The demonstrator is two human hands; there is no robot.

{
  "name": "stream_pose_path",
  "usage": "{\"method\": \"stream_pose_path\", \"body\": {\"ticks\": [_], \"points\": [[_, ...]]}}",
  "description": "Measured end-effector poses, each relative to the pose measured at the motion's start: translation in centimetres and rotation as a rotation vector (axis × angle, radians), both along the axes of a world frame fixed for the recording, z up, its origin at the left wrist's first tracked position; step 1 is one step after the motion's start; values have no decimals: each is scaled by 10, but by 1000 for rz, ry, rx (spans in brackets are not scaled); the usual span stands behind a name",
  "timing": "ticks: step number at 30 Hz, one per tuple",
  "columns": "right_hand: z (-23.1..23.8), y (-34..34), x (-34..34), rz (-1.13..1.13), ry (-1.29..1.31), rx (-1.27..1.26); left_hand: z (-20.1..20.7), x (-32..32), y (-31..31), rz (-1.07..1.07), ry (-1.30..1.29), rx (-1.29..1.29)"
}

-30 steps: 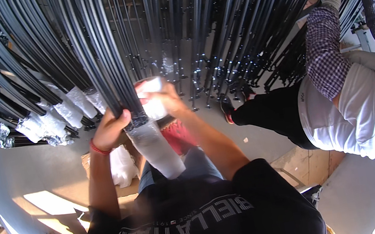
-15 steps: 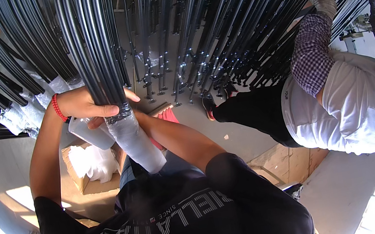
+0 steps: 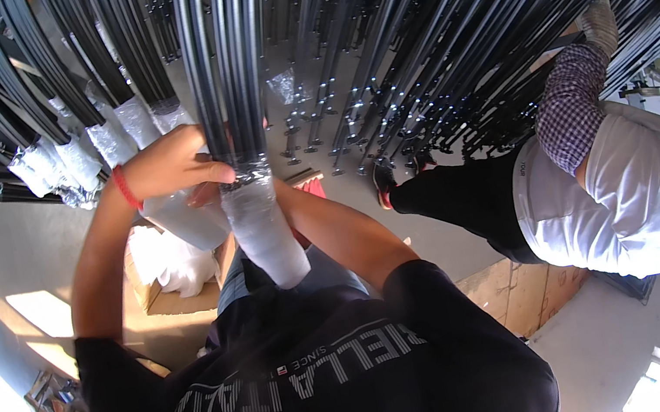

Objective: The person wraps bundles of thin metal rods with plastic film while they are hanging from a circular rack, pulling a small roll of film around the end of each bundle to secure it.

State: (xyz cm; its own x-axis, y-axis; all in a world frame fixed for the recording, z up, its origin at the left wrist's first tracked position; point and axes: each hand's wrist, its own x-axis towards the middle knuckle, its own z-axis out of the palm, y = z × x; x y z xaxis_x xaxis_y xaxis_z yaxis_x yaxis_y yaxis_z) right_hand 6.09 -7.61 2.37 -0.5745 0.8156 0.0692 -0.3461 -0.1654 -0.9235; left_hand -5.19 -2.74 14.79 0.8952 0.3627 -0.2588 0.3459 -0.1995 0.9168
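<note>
Hung at the far left: a row of wrapped bundles (image 3: 58, 166), their lower ends closed in clear film. Judged as finished work. Below them, lying on the floor, an open cardboard box (image 3: 153, 292) with crumpled white plastic (image 3: 173, 264) inside.

Next to the right, raised at the bundle in work: the left hand (image 3: 169, 168), with a red band (image 3: 123, 188) at the wrist. Closed around the bundle of black rods (image 3: 221, 66) just above the film, fingers curled over it, thumb laid across the front. Held firmly, as far as could be seen.

Hung straight down in the middle of the view, between both forearms: this bundle of black rods, its lower end covered by a sleeve of clear film (image 3: 263, 226), tight and shiny at the top edge. Looked nearly complete; perhaps only the top edge left to press or fasten.

Just beside the film on its right: the right hand (image 3: 286, 196), mostly hidden behind the wrapped end. Could not tell whether spread or pressed together there.

Further right, hung in many rows: bare bundles (image 3: 379, 82) with naked metal tips, no film at all. Judged as the larger part, not yet done.

At the far right, bent under the rods: another person in a white shirt (image 3: 629, 197) with a checked sleeve (image 3: 565, 111), well apart.
</note>
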Motion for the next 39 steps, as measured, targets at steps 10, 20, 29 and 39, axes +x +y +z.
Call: {"method": "stream_pose_path", "body": {"ticks": [10,20,29,39], "points": [[16,-5,-6,142,125,-106,-86,-93,-102,713,-436,-450],[7,-20,21,8,323,-444,-101,-86,-112,1011,-574,-513],[45,-68,62,-63,-55,-361,-142,-147,-147,749,117,614],[0,-72,53,-341,-180,-199,-154,-120,-173,1098,-712,-664]]}}
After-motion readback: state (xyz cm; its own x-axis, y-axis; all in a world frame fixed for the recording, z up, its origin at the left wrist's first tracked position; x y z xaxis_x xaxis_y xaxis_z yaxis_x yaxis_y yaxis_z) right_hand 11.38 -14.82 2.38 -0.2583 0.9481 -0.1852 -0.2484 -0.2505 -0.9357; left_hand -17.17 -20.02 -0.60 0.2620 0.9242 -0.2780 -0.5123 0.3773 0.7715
